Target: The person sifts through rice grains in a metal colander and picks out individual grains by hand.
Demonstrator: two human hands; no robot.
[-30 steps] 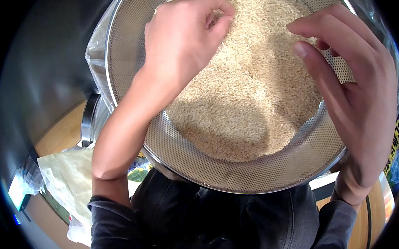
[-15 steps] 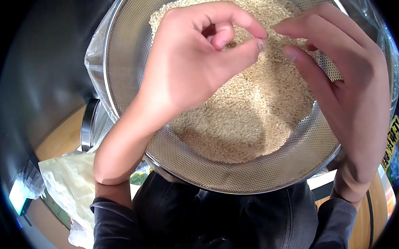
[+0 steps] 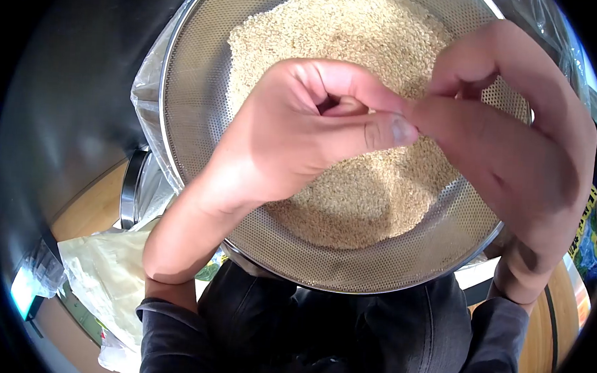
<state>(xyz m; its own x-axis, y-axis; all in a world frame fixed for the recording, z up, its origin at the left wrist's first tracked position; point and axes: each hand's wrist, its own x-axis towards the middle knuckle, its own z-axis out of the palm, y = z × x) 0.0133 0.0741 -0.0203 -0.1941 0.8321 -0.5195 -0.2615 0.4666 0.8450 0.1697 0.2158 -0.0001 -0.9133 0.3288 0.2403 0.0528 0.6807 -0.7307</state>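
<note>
A round perforated metal sieve (image 3: 348, 272) holds a heap of small pale tan grains (image 3: 345, 28), too fine for me to name for sure. Above the heap, my left hand (image 3: 301, 133) is pinched, thumb against index finger. My right hand (image 3: 520, 149) meets it from the right, its fingers closed and the fingertips touching or nearly touching those of the left. Whatever sits between the fingertips is hidden or too small to make out. Both hands cast shadows over the grains.
Clear plastic (image 3: 145, 90) lies around the sieve's outer side. My legs (image 3: 412, 331) are below its near rim. At lower left lies a pale plastic bag (image 3: 102, 264), near a dark-rimmed round object (image 3: 133, 189). A printed bag (image 3: 588, 232) stands at far right.
My right hand has swung in and down so its fingertips meet my left hand's. My left hand has moved lower and slightly right, still pinched. The sieve has shifted slightly.
</note>
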